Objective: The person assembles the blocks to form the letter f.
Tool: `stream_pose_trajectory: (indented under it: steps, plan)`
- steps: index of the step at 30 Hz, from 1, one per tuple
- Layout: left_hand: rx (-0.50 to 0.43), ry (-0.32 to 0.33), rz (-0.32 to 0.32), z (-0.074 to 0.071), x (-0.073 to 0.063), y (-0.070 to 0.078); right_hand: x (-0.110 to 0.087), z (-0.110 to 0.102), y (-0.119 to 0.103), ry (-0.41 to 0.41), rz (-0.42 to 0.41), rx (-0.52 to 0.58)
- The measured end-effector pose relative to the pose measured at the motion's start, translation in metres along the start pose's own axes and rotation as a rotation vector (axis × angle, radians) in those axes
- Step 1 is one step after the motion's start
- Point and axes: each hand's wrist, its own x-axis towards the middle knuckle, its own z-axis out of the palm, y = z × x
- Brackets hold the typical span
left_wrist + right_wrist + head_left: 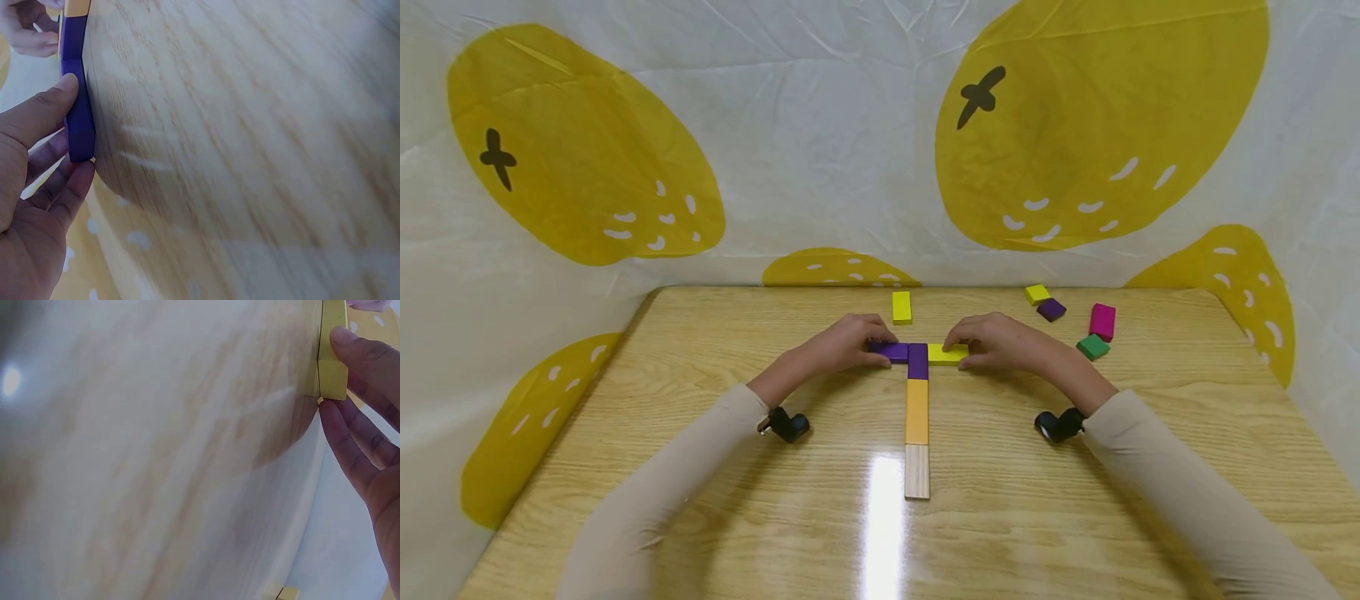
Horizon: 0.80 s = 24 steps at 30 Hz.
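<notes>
From where I stand, the person's left hand (850, 343) has its grip pinching a purple block (892, 352), thumb on one side and fingers on the other. The right hand (1000, 337) likewise pinches a yellow block (943, 354) near its outer end. Both blocks lie on the wooden surface (1015, 525), long axes running left to right in one line, inner ends pointing at each other across a second purple block (918, 362) set between them.

That middle one points toward the person and heads a straight column: an orange block (917, 412) next, then a plain wood block (917, 472), end to end, so the whole makes a T.

Past the hands lies a loose yellow block (902, 308), its long axis running away from the person. Off to the right sit a small yellow block (1037, 294) and a dark purple piece (1052, 310), near a magenta block (1102, 321) with a green piece (1093, 347) just beside it.
</notes>
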Motion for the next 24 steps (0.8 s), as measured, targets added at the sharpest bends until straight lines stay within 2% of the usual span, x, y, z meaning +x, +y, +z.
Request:
stream_pose_trajectory:
  steps: [24]
  plan:
    - [-0.005, 0.005, 0.01, 0.0003, 0.0, -0.0023, 0.0005, -0.0002, -0.0011, -0.006, 0.013, -0.015]
